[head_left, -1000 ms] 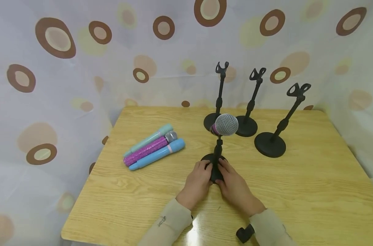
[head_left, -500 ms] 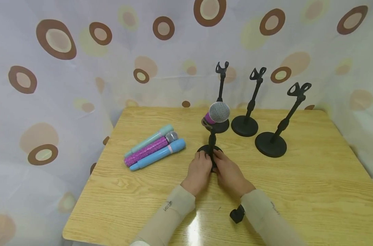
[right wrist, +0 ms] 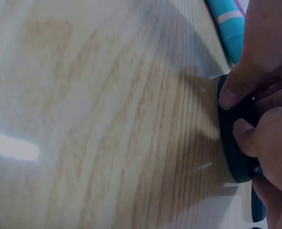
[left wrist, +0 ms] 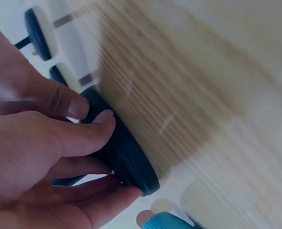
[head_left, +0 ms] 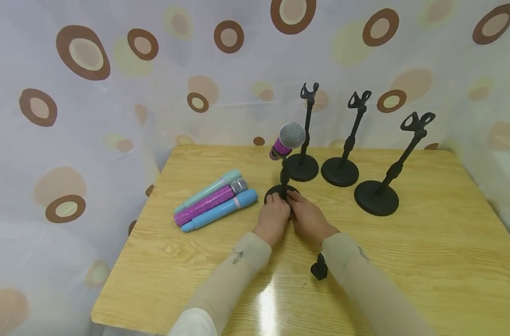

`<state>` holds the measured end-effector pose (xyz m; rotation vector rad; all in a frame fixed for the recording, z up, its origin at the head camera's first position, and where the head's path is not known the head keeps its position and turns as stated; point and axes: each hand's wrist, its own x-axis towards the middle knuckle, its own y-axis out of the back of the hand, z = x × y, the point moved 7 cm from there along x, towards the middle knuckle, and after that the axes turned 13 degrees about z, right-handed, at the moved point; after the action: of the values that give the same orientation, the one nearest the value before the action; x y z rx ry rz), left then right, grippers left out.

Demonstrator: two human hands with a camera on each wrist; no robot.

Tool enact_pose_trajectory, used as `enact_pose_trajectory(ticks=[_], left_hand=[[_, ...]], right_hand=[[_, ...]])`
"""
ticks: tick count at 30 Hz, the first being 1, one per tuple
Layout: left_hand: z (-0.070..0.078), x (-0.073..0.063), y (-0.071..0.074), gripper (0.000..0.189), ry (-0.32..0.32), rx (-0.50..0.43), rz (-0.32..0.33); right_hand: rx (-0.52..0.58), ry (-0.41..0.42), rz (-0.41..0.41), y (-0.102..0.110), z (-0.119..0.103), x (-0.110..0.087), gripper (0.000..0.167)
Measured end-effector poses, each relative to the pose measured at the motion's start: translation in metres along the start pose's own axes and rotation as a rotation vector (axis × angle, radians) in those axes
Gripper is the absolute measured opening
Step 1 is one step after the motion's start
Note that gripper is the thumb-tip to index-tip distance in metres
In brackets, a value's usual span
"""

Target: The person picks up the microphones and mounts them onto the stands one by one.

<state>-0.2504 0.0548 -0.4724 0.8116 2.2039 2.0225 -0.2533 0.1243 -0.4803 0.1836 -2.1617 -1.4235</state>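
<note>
A black microphone stand (head_left: 284, 177) holds a purple microphone (head_left: 291, 135) with a silver mesh head, tilted in its clip. My left hand (head_left: 274, 217) grips the left side of the round base (left wrist: 131, 157); its thumb lies on the near rim and its fingers reach over the top. On the other side, my right hand (head_left: 310, 219) grips the same base, thumb close to the left thumb in the right wrist view. The base appears to be on the table. Part of it is hidden behind both hands.
Three black stands with vacant clips stand behind and to the right: one rear stand (head_left: 303, 167), one middle stand (head_left: 340, 171), one right stand (head_left: 376, 198). Left lie a mint microphone (head_left: 210, 189), a purple glitter microphone (head_left: 206, 204) and a blue microphone (head_left: 221, 212). A patterned curtain (head_left: 154, 102) surrounds the wooden table (head_left: 385, 280).
Both hands have moved the stand with its purple microphone away from me and slightly left, toward the rear stand. The other stands and the lying microphones have stayed in place.
</note>
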Motion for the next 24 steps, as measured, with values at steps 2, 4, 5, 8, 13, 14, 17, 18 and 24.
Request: enact_pose_trajectory(ticks=[2, 4, 5, 8, 13, 14, 17, 18, 24], left_hand=[[-0.002, 0.004, -0.003, 0.023, 0.009, 0.019, 0.005], [-0.003, 0.008, -0.006, 0.025, 0.014, 0.04, -0.003], [-0.003, 0.01, -0.007, 0.027, 0.018, 0.048, -0.013], [-0.005, 0.014, -0.014, 0.032, 0.018, 0.102, -0.071], [-0.009, 0.023, -0.022, 0.041, 0.044, 0.195, -0.222], [-0.01, 0.024, -0.022, 0.042, 0.047, 0.21, -0.253], [-0.013, 0.03, -0.022, 0.043, 0.052, 0.242, -0.299], [-0.014, 0.032, -0.023, 0.044, 0.05, 0.253, -0.303], [-0.023, 0.042, -0.03, 0.043, 0.071, 0.271, -0.267]], right_hand=[[0.002, 0.003, -0.011, -0.002, 0.003, 0.005, 0.042], [0.003, 0.009, -0.021, -0.004, 0.005, 0.009, 0.042], [-0.003, 0.017, -0.025, -0.005, 0.005, 0.012, 0.042], [-0.009, 0.028, -0.052, -0.008, 0.007, 0.018, 0.044], [0.012, 0.007, -0.095, -0.016, 0.012, 0.031, 0.049], [0.017, 0.006, -0.092, -0.018, 0.013, 0.033, 0.05], [0.047, -0.002, -0.087, -0.02, 0.017, 0.041, 0.051], [0.056, -0.004, -0.088, -0.021, 0.018, 0.043, 0.051], [0.066, -0.011, -0.123, -0.027, 0.022, 0.058, 0.048]])
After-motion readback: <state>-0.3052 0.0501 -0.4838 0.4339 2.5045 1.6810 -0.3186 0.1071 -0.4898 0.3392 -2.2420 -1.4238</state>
